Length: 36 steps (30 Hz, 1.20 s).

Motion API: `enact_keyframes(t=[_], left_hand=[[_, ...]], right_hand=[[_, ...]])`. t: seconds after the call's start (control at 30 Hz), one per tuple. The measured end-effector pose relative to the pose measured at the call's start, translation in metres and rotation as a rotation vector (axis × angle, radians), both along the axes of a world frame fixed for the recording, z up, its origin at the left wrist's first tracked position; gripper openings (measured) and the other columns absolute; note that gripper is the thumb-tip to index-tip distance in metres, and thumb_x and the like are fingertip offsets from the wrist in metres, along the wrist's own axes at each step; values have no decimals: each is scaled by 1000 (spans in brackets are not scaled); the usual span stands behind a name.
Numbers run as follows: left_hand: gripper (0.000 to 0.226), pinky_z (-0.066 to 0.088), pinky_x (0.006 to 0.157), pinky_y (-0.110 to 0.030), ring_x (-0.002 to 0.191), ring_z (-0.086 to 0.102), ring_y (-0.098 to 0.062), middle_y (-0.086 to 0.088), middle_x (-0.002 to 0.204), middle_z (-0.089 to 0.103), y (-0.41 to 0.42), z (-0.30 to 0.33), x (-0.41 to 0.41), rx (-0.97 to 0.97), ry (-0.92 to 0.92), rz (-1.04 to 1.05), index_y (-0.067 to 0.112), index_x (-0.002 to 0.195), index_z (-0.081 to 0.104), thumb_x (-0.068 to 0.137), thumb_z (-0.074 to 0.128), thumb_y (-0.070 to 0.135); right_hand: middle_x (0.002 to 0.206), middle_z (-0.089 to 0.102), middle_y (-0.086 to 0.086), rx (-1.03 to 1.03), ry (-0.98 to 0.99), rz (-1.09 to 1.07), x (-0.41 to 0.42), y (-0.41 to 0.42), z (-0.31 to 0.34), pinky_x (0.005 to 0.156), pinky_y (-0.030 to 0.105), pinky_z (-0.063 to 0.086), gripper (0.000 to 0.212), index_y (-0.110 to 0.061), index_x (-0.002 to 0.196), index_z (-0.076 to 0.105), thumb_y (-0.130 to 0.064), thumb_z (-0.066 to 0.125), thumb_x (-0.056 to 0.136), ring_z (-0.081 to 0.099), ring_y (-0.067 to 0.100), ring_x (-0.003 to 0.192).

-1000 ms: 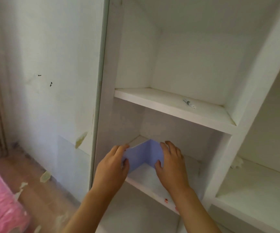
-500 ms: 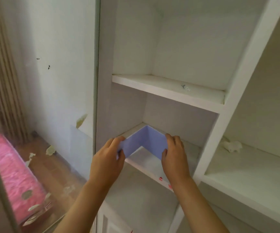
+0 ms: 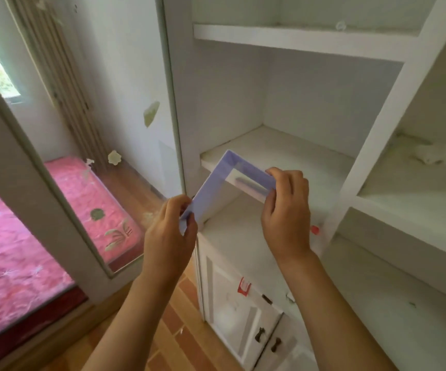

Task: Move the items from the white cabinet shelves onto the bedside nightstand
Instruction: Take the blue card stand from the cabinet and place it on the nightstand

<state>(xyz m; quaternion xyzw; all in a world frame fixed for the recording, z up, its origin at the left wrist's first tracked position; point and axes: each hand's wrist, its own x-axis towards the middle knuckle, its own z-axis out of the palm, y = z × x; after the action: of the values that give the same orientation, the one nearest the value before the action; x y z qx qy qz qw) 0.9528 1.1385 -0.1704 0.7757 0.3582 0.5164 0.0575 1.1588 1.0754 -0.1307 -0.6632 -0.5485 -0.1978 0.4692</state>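
White cabinet (image 3: 377, 121) fills right side; pink bed (image 3: 16, 236) far left behind glass door (image 3: 56, 183). Lavender L-shaped holder (image 3: 216, 188) in front of middle shelf (image 3: 283, 153): left hand (image 3: 168, 236) grip pinches near end, right hand (image 3: 286, 210) grip pinches far end.

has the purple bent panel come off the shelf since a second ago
Yes. The purple panel, gripped by the left hand and right hand, has moved outward past the shelf's front edge, toward the person.

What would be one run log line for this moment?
left hand: grips purple folded card | right hand: pinches it | card: lifted off shelf
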Motion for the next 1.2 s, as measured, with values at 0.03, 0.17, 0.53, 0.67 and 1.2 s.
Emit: enact_keyframes(t=[0.03, 0.17, 0.53, 0.67, 1.2], left_hand=[[32, 51, 69, -21, 86, 65, -19, -12, 104, 68, -6, 1, -3, 1, -7, 11, 11, 114, 54, 90, 75, 8], [31, 41, 68, -14, 82, 59, -16, -9, 100, 67, -33, 8, -21, -39, -28, 48, 14, 112, 53, 90, 75, 6], [32, 60, 60, -39, 80, 67, -24, -5, 101, 66, -114, 7, -130, 2, -74, 132, 15, 112, 54, 91, 74, 1], [35, 49, 55, -33, 74, 64, -24, -7, 98, 69, -167, -3, -200, -45, -71, 234, 15, 112, 55, 88, 74, -3], [33, 40, 57, -29, 66, 66, -32, -2, 89, 71, -380, 0, -519, -125, -41, 856, 16, 113, 61, 86, 75, 6]], right_hand=[[121, 56, 14, -1, -7, 7, -4, -4, 0, 81, 30, 57, 56, -6, 128, 59, -42, 21, 108, 56, 28, 111], [117, 56, 15, 34, -24, -2, -20, -18, 0, 73, 25, 49, 25, -4, 126, 60, -2, 52, 103, 54, 27, 104], [113, 54, 11, 106, -44, 91, -126, -85, 4, 73, 25, 46, 30, -6, 123, 60, 9, 51, 98, 54, 26, 99], [116, 54, 11, 61, -26, 168, -196, -123, -9, 77, 25, 53, 27, -7, 124, 61, 5, 54, 101, 57, 25, 103], [107, 61, 11, 27, -50, 742, -521, -206, -13, 76, 41, 47, 29, -8, 113, 66, 4, 68, 86, 62, 36, 99]])
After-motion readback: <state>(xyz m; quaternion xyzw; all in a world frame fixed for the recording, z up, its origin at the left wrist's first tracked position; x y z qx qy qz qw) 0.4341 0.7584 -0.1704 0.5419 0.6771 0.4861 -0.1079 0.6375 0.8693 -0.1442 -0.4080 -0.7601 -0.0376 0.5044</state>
